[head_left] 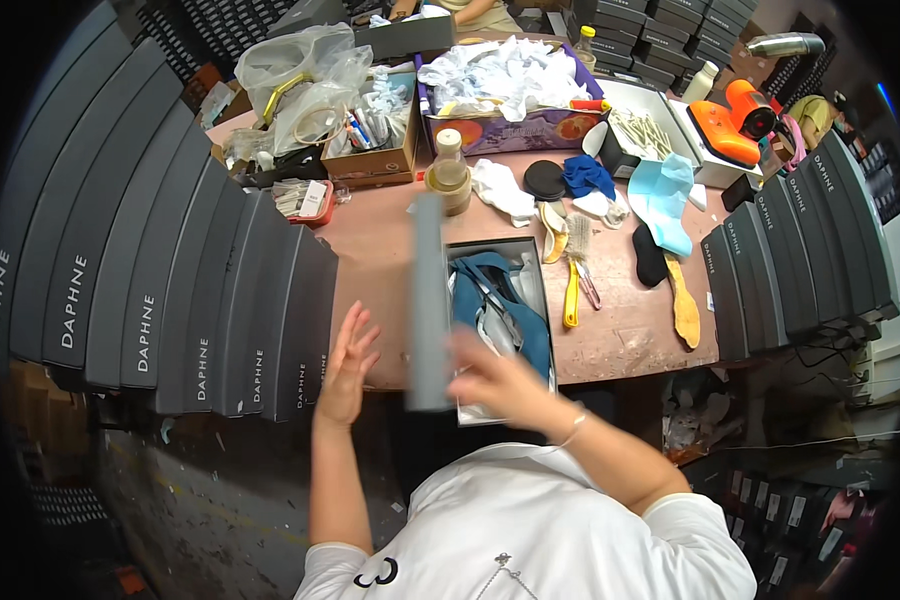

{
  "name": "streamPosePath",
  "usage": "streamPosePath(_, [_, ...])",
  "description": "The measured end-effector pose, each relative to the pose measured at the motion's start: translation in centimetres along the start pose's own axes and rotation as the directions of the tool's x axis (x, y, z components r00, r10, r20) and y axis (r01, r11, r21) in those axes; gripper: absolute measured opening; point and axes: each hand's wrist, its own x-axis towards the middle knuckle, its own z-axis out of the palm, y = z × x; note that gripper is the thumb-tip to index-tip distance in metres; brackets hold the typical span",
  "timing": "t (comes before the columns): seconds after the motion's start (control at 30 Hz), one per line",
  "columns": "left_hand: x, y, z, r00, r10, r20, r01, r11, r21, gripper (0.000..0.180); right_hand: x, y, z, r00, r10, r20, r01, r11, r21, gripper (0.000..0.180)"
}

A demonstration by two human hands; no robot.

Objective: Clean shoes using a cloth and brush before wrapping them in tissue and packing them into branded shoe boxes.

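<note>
An open shoe box lies at the table's near edge, holding teal shoes with greyish-white paper around them. Its grey lid, smeared by motion, stands on edge over the box's left side. My right hand grips the lid from the right near its lower end; some fingertips are hidden or blurred. To the left of the lid, my left hand is raised, fingers apart and holding nothing.
Grey shoe boxes stand in a row at left, more boxes at right. Behind are a bottle, a purple carton of white paper, a yellow-handled brush, a wooden paddle and an orange device.
</note>
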Motion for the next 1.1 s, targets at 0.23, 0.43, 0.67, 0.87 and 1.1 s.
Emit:
streamPosePath(0.23, [1.1,-6.7,-4.1,0.943,0.332,0.028,-0.037,0.019,0.999,0.066,1.3,5.2,-4.4,0.925,-0.341,-0.171,0.019,0.488,-0.873,0.077])
streamPosePath(0.43, [2.2,-6.3,9.8,0.743,0.098,0.663,-0.662,0.258,0.704,0.032,6.4,6.0,-8.7,0.984,0.016,-0.178,-0.169,0.407,-0.897,0.03])
streamPosePath(0.67, [5.7,4.0,7.4,0.847,0.504,0.172,-0.486,0.6,0.635,0.029,4.2,3.5,-17.0,0.996,-0.08,-0.043,0.039,0.806,-0.59,0.024])
streamPosePath(0.87, [9.2,8.7,12.2,0.679,0.502,0.536,-0.723,0.331,0.606,0.044,4.4,-1.1,-19.7,0.992,-0.122,0.013,0.105,0.789,-0.606,0.023])
streamPosePath(1.1, [14.0,6.4,13.3,0.637,-0.568,0.521,0.209,0.779,0.592,0.077,6.3,-6.1,-15.7,0.775,-0.162,0.611,0.477,0.784,-0.397,0.022])
